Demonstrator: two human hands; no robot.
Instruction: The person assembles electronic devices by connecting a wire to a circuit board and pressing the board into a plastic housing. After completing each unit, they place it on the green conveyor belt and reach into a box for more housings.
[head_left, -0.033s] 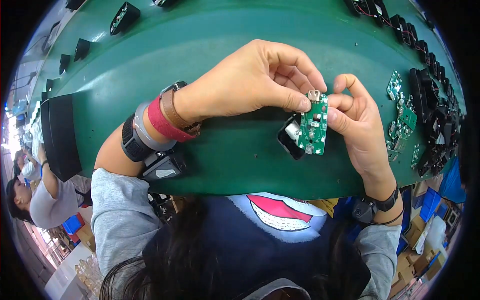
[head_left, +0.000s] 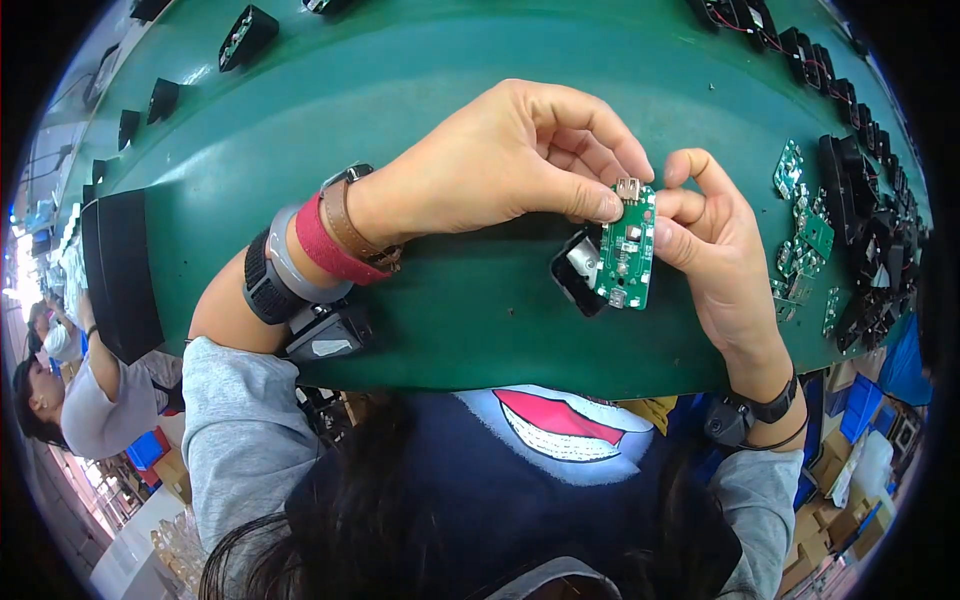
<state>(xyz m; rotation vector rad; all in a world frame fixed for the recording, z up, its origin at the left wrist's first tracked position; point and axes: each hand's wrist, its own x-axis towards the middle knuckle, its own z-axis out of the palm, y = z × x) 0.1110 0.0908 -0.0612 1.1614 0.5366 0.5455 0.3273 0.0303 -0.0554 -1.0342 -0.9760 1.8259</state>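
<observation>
A small green circuit board (head_left: 627, 250) stands nearly upright between my hands, a metal USB socket at its top end and a smaller metal port at its lower end. My left hand (head_left: 545, 155) pinches its upper left edge between thumb and fingers. On the other side, my right hand (head_left: 715, 225) grips the right edge with its thumb in front; the forefinger is raised and bent. Behind the board's lower left hangs a black plastic casing (head_left: 577, 290) with a silvery, shiny part inside. Which fingers bear the casing is hidden by the board.
The green tabletop (head_left: 440, 340) spreads under my hands. Loose circuit boards (head_left: 805, 230) lie at the right, beside a heap of black casings (head_left: 868, 270). More black casings (head_left: 248, 38) stand along the far left. A long black box (head_left: 120, 270) sits at the left edge, with another person (head_left: 90, 400) beyond.
The black casing behind the board has shifted very slightly left. Both hands keep their hold on the board, almost still.
</observation>
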